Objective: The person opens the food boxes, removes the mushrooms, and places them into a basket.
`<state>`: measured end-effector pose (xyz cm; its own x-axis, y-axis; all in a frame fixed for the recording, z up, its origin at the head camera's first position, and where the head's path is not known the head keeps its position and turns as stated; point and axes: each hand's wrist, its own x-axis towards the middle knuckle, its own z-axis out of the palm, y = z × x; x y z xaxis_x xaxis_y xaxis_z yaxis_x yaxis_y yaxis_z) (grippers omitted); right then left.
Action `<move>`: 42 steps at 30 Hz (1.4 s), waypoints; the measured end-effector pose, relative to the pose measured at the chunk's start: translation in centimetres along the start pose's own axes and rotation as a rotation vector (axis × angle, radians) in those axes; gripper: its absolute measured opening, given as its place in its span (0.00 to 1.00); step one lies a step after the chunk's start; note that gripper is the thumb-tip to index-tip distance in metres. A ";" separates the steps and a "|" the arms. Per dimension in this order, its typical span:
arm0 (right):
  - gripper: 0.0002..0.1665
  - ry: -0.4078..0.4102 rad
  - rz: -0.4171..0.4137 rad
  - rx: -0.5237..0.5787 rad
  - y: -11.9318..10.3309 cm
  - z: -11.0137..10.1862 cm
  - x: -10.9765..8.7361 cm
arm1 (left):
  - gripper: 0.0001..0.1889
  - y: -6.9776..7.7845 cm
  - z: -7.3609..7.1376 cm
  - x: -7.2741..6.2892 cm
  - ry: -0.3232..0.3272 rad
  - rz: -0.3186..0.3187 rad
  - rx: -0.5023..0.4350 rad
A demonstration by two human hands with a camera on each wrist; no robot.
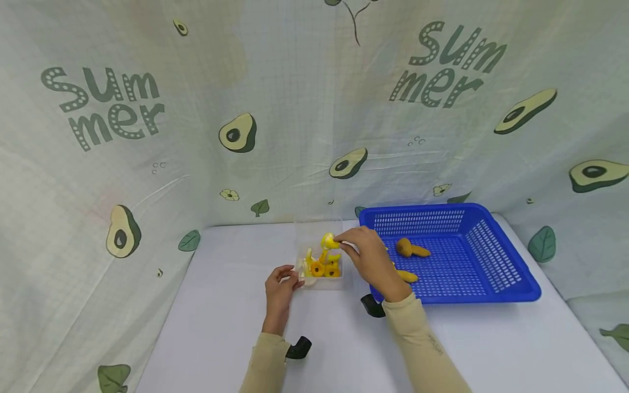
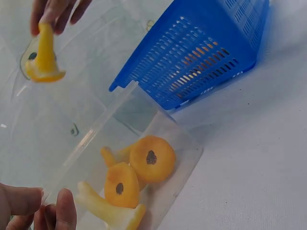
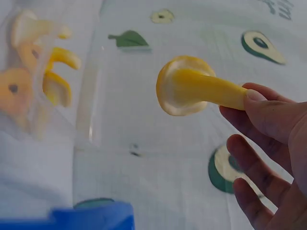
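My right hand [image 1: 371, 259] pinches a yellow mushroom [image 3: 196, 91] by the end of its stem, above a clear plastic box [image 1: 321, 284]. Its pale, frilled cap points away from the fingers. At the box's near left corner, my left hand [image 1: 282, 292] grips the edge between thumb and fingers. Several yellow and orange mushrooms lie in the box, among them an orange one [image 2: 152, 159] with a dark spot on its cap and a paler one [image 2: 108, 208] near my left fingers. The box's clear lid stands raised at the back.
A blue perforated basket [image 1: 491, 299] stands right of the box. Inside it lie a brownish-orange mushroom [image 1: 405, 247] and a yellow piece [image 1: 407, 276], partly behind my right arm. A printed cloth [image 1: 290, 136] hangs behind the white table [image 1: 221, 305].
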<state>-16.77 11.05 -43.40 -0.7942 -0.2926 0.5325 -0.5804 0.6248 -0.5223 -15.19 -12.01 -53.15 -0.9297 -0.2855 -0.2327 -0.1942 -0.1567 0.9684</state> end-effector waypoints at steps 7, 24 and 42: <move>0.12 0.070 0.085 0.001 1.7 -2.8 -0.9 | 0.17 0.1 0.0 0.0 0.004 -0.001 0.003; 0.11 0.159 0.187 -0.048 5.6 -6.8 -2.9 | 0.17 0.1 0.0 -0.1 0.010 0.011 0.008; 0.11 0.172 0.211 -0.124 7.3 -7.8 -4.3 | 0.17 0.1 0.2 -0.2 0.003 0.006 0.018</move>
<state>-16.18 22.57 -44.33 -0.8465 -0.0267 0.5317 -0.3712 0.7456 -0.5534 -15.08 -11.80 -52.97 -0.9299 -0.2890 -0.2275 -0.1947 -0.1381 0.9711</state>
